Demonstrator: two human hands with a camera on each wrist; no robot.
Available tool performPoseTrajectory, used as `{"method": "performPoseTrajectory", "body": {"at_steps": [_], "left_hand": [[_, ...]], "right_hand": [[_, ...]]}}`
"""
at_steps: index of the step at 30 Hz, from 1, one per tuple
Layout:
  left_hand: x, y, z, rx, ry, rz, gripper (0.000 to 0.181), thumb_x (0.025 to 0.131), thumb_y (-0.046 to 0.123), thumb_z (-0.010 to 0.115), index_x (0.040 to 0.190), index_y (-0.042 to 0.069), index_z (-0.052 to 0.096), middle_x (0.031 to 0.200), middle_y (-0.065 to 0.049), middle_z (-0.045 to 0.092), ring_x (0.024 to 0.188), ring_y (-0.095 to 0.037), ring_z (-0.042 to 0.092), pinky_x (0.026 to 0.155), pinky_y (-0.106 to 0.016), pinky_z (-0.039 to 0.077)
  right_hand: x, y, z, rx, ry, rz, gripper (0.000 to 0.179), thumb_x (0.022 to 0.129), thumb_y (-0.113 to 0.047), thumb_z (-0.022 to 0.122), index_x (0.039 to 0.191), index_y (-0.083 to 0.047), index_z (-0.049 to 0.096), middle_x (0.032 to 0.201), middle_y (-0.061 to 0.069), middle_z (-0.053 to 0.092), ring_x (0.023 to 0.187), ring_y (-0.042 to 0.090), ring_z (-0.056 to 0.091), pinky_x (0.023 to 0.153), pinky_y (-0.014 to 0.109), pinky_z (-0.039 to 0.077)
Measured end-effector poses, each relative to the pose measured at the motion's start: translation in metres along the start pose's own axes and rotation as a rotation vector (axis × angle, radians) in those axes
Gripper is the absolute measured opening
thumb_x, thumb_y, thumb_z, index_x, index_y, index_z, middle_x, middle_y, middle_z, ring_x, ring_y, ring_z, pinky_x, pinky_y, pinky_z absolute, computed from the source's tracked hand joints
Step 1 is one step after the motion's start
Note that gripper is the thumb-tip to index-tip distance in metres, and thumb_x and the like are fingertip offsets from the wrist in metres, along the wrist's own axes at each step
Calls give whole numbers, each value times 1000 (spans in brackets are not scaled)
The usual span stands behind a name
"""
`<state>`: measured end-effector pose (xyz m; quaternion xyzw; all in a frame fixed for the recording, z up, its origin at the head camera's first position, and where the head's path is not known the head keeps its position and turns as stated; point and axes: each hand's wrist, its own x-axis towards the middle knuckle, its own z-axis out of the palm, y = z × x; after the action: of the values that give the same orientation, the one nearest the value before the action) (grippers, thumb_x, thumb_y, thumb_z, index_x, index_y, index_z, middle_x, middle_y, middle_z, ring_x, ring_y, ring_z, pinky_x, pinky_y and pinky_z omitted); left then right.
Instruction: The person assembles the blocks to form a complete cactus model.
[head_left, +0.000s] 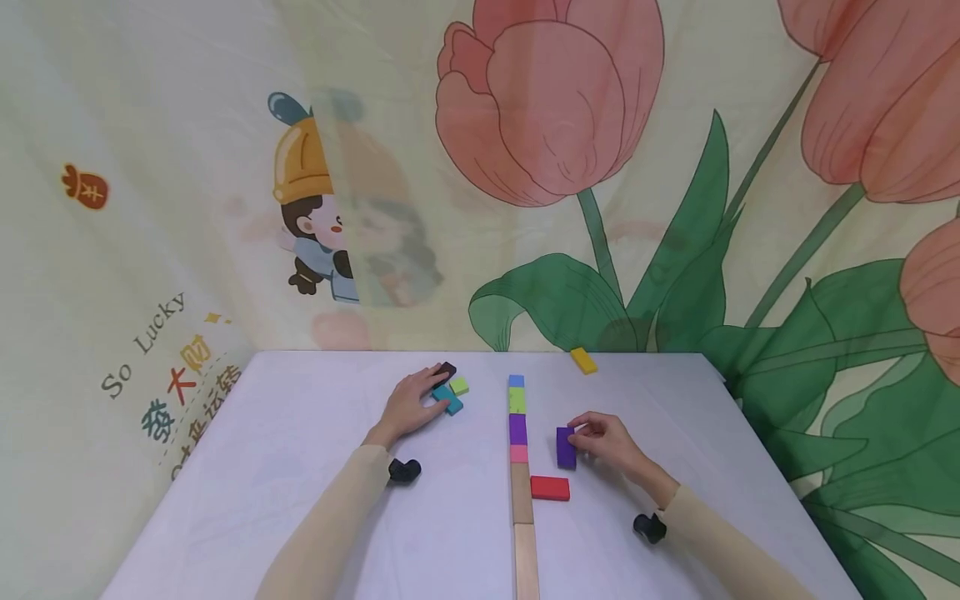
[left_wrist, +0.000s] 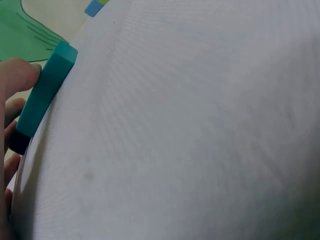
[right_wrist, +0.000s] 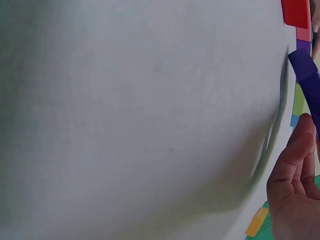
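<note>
The right hand (head_left: 606,439) pinches a purple block (head_left: 566,448) by one end, between thumb and fingers, to the right of a row of blocks. In the right wrist view the same purple block (right_wrist: 306,75) juts up past the fingertips. Over a small group of blocks at the back left lies the left hand (head_left: 411,404). Its thumb touches a teal block (head_left: 448,399), while the other fingers reach to a black block (head_left: 447,372). A lime green block (head_left: 459,385) sits just beside these two. In the left wrist view the thumb rests along the teal block (left_wrist: 49,90).
Blocks stand in a line down the middle: blue (head_left: 517,381), green (head_left: 517,401), purple (head_left: 518,429), pink (head_left: 519,453), then wood-coloured pieces (head_left: 522,493). A red block (head_left: 551,488) adjoins the line's right side. Near the table's back edge lies a yellow block (head_left: 583,361).
</note>
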<state>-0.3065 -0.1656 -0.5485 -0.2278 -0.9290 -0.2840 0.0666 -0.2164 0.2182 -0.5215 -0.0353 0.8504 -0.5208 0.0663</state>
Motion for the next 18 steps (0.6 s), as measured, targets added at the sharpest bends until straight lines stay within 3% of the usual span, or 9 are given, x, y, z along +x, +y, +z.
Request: {"method": "performPoseTrajectory", "body": {"at_steps": [9,18], "left_hand": [[1,-1,0,-5,4,6,58,91,38,64,143,15,53,155,-6,40,143,-32,34,117,-53,22],[0,-1,-1,-2,-7,7,59,91,38,64,144,15,52,156,-6,38,143,-33,33,117,-53,22]], "right_hand": [[-2,0,0,36,18,29,20,91,-9,69,110,-1,68,93,7,68,80,20,61,67,26,55],[-5,3,2,63,-45,38,22,90,-11,71,109,0,69,98,8,68,84,20,64,72,28,56]]}}
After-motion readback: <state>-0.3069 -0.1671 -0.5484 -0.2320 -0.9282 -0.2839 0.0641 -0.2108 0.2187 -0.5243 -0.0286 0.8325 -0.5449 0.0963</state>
